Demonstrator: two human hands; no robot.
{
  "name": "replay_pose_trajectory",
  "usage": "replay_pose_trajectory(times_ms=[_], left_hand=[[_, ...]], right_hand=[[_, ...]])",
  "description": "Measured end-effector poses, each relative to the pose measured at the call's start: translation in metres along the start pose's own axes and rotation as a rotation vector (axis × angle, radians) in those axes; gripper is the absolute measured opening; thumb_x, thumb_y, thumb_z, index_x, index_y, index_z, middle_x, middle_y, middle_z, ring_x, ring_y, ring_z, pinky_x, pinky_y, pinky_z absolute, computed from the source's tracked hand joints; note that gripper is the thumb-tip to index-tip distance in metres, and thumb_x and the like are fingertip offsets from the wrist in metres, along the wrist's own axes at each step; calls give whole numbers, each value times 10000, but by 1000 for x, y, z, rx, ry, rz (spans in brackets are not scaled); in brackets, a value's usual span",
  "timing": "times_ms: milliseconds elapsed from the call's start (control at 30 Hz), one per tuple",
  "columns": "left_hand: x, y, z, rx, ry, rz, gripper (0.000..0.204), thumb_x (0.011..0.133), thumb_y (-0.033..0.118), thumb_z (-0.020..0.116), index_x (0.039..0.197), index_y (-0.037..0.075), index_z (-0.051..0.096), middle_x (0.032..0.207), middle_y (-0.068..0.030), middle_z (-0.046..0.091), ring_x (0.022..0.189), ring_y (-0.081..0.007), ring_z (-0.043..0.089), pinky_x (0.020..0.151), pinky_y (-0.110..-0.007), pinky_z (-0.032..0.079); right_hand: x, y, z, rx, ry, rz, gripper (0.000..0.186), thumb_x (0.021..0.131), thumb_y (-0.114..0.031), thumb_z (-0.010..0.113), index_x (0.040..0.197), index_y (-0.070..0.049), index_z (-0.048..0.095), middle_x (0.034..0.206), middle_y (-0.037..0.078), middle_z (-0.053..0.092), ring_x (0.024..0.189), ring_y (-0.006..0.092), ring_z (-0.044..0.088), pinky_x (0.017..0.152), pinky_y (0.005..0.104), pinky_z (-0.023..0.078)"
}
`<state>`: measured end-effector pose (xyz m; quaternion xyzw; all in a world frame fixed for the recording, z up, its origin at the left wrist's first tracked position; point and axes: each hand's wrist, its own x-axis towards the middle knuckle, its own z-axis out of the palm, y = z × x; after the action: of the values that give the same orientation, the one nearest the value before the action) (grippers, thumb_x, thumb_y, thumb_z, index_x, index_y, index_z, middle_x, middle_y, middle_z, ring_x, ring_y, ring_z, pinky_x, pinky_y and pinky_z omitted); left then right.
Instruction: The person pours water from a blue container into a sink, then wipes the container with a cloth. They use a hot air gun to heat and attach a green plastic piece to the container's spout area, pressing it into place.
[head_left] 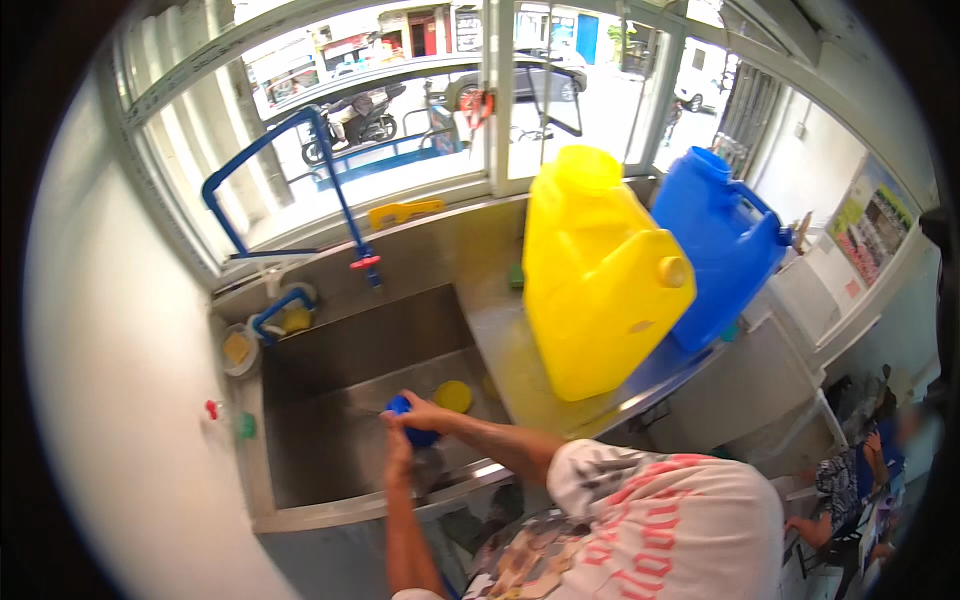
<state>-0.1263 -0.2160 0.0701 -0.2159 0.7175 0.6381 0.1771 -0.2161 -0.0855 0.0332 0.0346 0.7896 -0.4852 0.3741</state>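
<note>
stainless sink (345,342) set into a steel desk (500,340), white wall (120,300) on the left, sliding window (496,100) behind. work is down in the sink: small blue piece (423,437), rounded, plastic by the look, held low near the front rim. right hand (430,414) has its grip closed on it; left hand (397,440) meets it from the left, fingers blurred, cannot tell how firm that grip is. round yellow lid (453,397) lies just beyond the right hand. risks: smooth blue piece could slip if wet or if the hold loosens, dropping into the sink, maybe onto the lid. yellow jug (590,290) stands near the desk's front edge, close to the right arm, so an elbow swing could tip it, more so if light. materials: jug is glossy, boxy, moulded with a side spout; blue jug (725,250) behind it similar, angular; faucet (338,185) is bent blue pipe with red handle; sink is brushed metal, square-cornered, dull sheen
</note>
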Motion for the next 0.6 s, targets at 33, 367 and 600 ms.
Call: replay_pose_trajectory(times_ms=[33, 367, 600], left_hand=[[17, -4, 0, -93, 36, 111, 921, 953, 778, 318, 1420, -3, 453, 1419, -195, 456, 1297, -271, 460, 1064, -431, 387], [7, -27, -8, -507, -63, 554, 982, 937, 797, 276, 1492, -12, 323, 1420, -157, 455, 1254, -260, 504, 1071, -390, 400], [1, -50, 52, -685, 72, 477, 831, 1033, 652, 291, 1500, -34, 322, 1435, -159, 466, 1297, -260, 472, 1105, -378, 373]], right_hand=[[14, 11, 15, 95, -74, -306, 1098, 695, -676, 743, 1553, -131, 329, 1459, 283, 470, 1295, 435, 522, 1076, 496, 431], [-58, -66, -17, 123, -89, -792, 1076, 630, -570, 862, 1523, -293, 331, 1353, 240, 428, 1283, 438, 484, 1000, 482, 473], [-42, 4, 13, -250, 227, -498, 1080, 639, -754, 768, 1540, -329, 352, 1428, 304, 395, 1241, 491, 503, 990, 542, 471]])
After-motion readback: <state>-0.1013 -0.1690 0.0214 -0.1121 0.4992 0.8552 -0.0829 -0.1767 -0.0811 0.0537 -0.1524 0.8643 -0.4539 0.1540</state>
